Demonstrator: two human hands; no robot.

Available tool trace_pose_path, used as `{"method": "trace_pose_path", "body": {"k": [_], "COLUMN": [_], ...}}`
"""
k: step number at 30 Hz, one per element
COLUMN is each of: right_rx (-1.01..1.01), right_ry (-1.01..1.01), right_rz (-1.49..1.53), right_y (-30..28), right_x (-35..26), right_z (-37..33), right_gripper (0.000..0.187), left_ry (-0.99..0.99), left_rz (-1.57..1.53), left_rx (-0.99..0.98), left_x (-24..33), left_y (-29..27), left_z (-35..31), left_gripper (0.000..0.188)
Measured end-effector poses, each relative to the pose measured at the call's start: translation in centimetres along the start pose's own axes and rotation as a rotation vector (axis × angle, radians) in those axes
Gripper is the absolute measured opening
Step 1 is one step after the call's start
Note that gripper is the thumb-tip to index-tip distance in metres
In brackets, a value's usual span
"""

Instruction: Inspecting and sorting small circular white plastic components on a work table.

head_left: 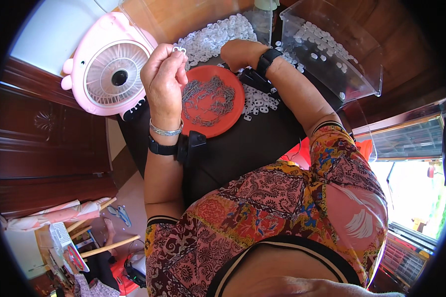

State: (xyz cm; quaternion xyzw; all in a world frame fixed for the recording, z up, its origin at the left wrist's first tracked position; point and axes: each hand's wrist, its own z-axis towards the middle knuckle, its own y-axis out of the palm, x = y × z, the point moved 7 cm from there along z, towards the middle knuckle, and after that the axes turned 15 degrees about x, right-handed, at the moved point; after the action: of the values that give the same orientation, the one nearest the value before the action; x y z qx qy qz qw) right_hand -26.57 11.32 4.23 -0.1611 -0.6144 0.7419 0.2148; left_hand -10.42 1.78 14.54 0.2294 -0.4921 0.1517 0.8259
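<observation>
My left hand is raised at the plate's upper left, its thumb and fingers pinching a small white plastic piece with holes. Below it lies a round red plate holding many thin grey metal pins. My right hand reaches past the plate's far side, at the edge of a heap of similar white pieces. It is curled closed, with its fingertips turned away, so anything in them is hidden. Black bands circle both wrists, and a black block sits beside the left one.
A clear plastic bin with scattered white pieces stands at the far right. More white pieces lie right of the plate on the black tabletop. A pink fan stands at the left. Part of another person's leg shows lower left.
</observation>
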Motion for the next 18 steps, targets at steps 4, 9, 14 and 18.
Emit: {"method": "trace_pose_path", "body": {"k": [4,9,14,18], "right_rx": [-0.053,-0.044,0.005,0.103], "right_ry": [0.006,0.003,0.013,-0.079], "right_rz": [0.074,0.034,-0.02,-0.044], "right_y": [0.9,-0.1,-0.6,-1.2], "right_x": [0.7,0.1,0.3,1.8], "right_z": [0.0,-0.2,-0.3,0.0], "right_gripper": [0.025,0.025,0.02,0.014], "left_ry": [0.006,0.008,0.017,0.011], "left_rz": [-0.016,-0.056,-0.055,-0.047], "left_rx": [-0.001,0.023,0.028,0.021], "left_x": [0.2,0.5,0.7,0.6], "left_y": [0.3,0.3,0.2,0.3], "left_z": [-0.2,0.1,-0.1,0.1], "left_gripper": [0.016,0.016,0.016,0.016]}}
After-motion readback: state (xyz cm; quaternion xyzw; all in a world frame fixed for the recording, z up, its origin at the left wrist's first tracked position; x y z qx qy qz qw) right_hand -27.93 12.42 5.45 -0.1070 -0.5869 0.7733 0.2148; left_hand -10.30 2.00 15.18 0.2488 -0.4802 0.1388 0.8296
